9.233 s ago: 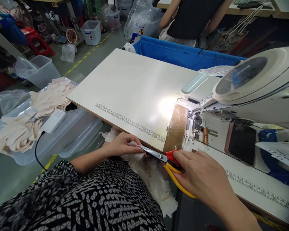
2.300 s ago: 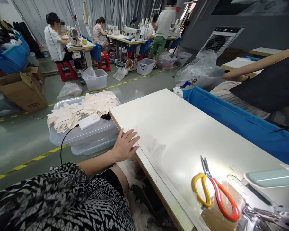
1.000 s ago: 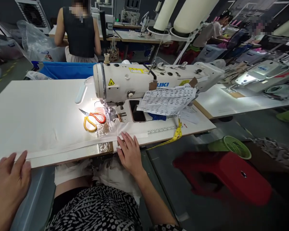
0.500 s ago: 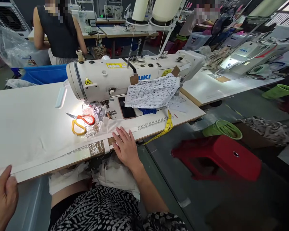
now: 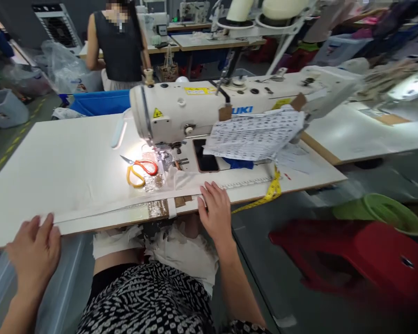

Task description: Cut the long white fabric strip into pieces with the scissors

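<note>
A long strip of white fabric [image 5: 125,202] lies along the front of the white sewing table, beside ruler markings [image 5: 247,183]. At its left end, my left hand [image 5: 36,250] has fingers and thumb closed on the strip at the table edge. My right hand [image 5: 216,211] rests on the strip further right, fingers stretched out and fairly flat. Between the hands and the white sewing machine [image 5: 181,109], more of the fabric bunches below the needle area. Scissors [image 5: 135,182] with orange and red handles lie left of the needle, beyond the strip.
Handwritten paper sheets [image 5: 254,134] hang on the machine, with a phone [image 5: 205,155] beside them. A yellow measuring tape [image 5: 273,188] droops over the front edge. To the right stand a red stool [image 5: 379,255] and a green basket [image 5: 386,211]. A person [image 5: 118,46] is beyond the table.
The camera view has swung left, so the table and machine appear further right. Both hands keep about the same places on the strip; more of my left hand shows.
</note>
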Tool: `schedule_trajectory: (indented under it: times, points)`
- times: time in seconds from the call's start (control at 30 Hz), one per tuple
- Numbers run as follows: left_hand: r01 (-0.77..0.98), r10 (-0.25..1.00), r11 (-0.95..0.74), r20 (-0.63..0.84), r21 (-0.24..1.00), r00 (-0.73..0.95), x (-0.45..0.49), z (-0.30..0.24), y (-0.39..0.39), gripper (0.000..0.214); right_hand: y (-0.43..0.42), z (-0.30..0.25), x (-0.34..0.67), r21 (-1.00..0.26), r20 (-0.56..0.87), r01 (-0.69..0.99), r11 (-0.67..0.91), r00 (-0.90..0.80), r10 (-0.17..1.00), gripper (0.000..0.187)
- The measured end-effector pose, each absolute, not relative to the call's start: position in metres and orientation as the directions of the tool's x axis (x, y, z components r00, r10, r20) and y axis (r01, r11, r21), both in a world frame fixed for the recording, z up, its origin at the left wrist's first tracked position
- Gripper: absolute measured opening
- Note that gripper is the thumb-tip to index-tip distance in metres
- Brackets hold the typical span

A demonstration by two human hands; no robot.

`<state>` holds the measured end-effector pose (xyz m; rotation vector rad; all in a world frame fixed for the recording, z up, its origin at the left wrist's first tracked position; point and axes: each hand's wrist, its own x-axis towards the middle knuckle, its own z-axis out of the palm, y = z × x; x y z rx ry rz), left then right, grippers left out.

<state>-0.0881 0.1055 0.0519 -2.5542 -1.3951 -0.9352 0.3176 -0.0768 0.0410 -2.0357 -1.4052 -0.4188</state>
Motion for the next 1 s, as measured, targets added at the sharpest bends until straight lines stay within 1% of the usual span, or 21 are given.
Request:
schedule_trajectory:
  times: [0.03,0.1,0.17,0.23,0.3,0.4,0.47,0.53,0.6,0.67,0.7,0.77,0.8,0.83,0.87,0.93,0.97,1.0]
  points:
    - [0.811,0.718,-0.566,0.573,0.149,0.395,-0.082,0.056,0.102,0.07,-0.075,0.042,0.316,-0.312,0.596,0.925,-0.216,0.368,0.714,0.028]
    - [0.805,0.679,-0.585,0.6,0.096,0.422,-0.069,0.061,0.095,0.066,-0.069,0.044,0.312,-0.308,0.617,0.941,-0.138,0.308,0.724,0.024]
    - [0.752,0.669,-0.649,0.559,0.117,0.49,-0.058,0.064,0.09,0.059,-0.06,0.05,0.308,-0.294,0.615,0.955,-0.045,0.225,0.756,0.021]
    - [0.709,0.675,-0.692,0.468,0.136,0.57,-0.05,0.064,0.088,0.053,-0.05,0.057,0.306,-0.254,0.586,0.967,0.023,0.134,0.799,0.02]
    - [0.69,0.679,-0.711,0.384,0.132,0.626,-0.046,0.063,0.089,0.049,-0.039,0.064,0.308,-0.188,0.526,0.979,0.078,0.033,0.85,0.02]
    - [0.672,0.665,-0.732,0.323,0.109,0.673,-0.048,0.061,0.091,0.049,-0.024,0.073,0.316,-0.049,0.403,0.985,0.165,-0.131,0.906,0.021]
    - [0.667,0.659,-0.739,0.306,0.094,0.687,-0.05,0.06,0.092,0.05,-0.016,0.077,0.322,0.058,0.34,0.973,0.222,-0.228,0.912,0.021]
    - [0.666,0.657,-0.741,0.297,0.086,0.693,-0.052,0.06,0.093,0.053,-0.011,0.079,0.326,0.143,0.315,0.953,0.268,-0.301,0.9,0.021]
    - [0.659,0.652,-0.747,0.299,0.095,0.696,-0.055,0.06,0.096,0.056,-0.008,0.08,0.327,0.171,0.329,0.941,0.291,-0.333,0.884,0.021]
    - [0.64,0.638,-0.76,0.317,0.111,0.702,-0.058,0.061,0.1,0.056,-0.008,0.081,0.325,0.12,0.368,0.95,0.287,-0.311,0.876,0.021]
    - [0.629,0.63,-0.767,0.329,0.122,0.704,-0.06,0.063,0.102,0.053,-0.009,0.082,0.323,0.055,0.378,0.96,0.274,-0.274,0.884,0.022]
    - [0.601,0.622,-0.78,0.331,0.176,0.71,-0.065,0.068,0.104,0.036,-0.014,0.086,0.319,-0.152,0.339,0.965,0.215,-0.153,0.928,0.021]
    - [0.594,0.636,-0.771,0.31,0.23,0.706,-0.067,0.072,0.104,0.028,-0.017,0.089,0.316,-0.276,0.271,0.946,0.17,-0.093,0.958,0.021]
    - [0.598,0.671,-0.74,0.269,0.309,0.691,-0.069,0.077,0.103,0.024,-0.02,0.092,0.313,-0.394,0.177,0.911,0.121,-0.053,0.983,0.025]
    - [0.612,0.721,-0.676,0.198,0.41,0.664,-0.07,0.083,0.101,0.024,-0.023,0.096,0.309,-0.498,0.079,0.864,0.076,-0.042,0.996,0.031]
    - [0.624,0.801,-0.451,-0.02,0.638,0.599,-0.069,0.094,0.095,0.03,-0.027,0.106,0.299,-0.654,-0.063,0.756,0.022,-0.084,0.994,0.037]
    - [0.604,0.804,-0.306,-0.141,0.736,0.578,-0.067,0.098,0.092,0.032,-0.028,0.112,0.292,-0.704,-0.098,0.71,0.013,-0.116,0.988,0.036]
    - [0.563,0.778,-0.167,-0.242,0.81,0.579,-0.064,0.102,0.089,0.034,-0.029,0.117,0.286,-0.74,-0.114,0.673,0.012,-0.142,0.983,0.033]
